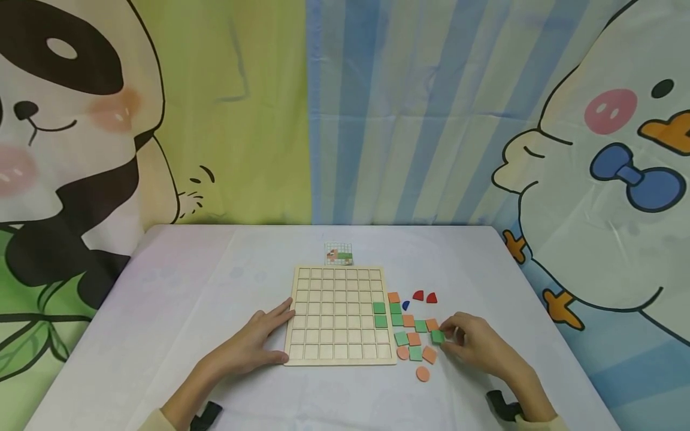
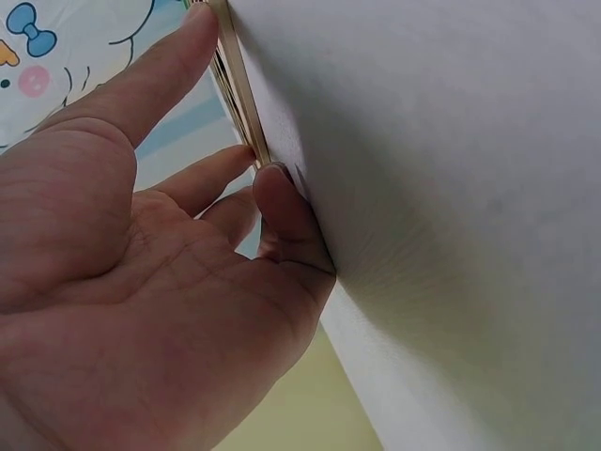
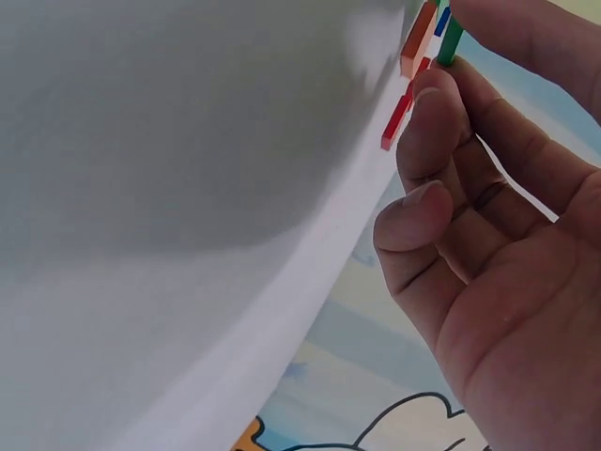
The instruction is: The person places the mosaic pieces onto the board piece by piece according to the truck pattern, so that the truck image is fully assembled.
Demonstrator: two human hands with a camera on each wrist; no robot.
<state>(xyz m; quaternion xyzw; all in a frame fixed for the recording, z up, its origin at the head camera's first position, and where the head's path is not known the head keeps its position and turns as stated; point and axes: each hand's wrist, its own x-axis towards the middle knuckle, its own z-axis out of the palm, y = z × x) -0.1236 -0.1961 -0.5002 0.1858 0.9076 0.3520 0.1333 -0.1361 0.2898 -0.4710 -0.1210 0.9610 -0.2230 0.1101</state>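
Note:
A wooden grid board (image 1: 334,363) lies flat on the table, with two green square tiles (image 1: 380,315) in cells near its right edge. My left hand (image 1: 253,341) rests along the board's left edge, fingers and thumb spread against the frame. To the right of the board, my right hand (image 1: 477,344) pinches a green square tile (image 1: 438,337) between thumb and fingertips. In the right wrist view this green tile (image 3: 452,41) shows edge-on, held between thumb and finger, with the other fingers curled below.
Beside the board's right edge lie several orange and green square tiles (image 1: 414,339), two orange round tiles (image 1: 423,374), two red quarter-round tiles (image 1: 418,295) and a blue piece (image 1: 406,305). A small picture card (image 1: 339,254) sits behind the board. Printed curtains (image 1: 399,120) hang beyond the table.

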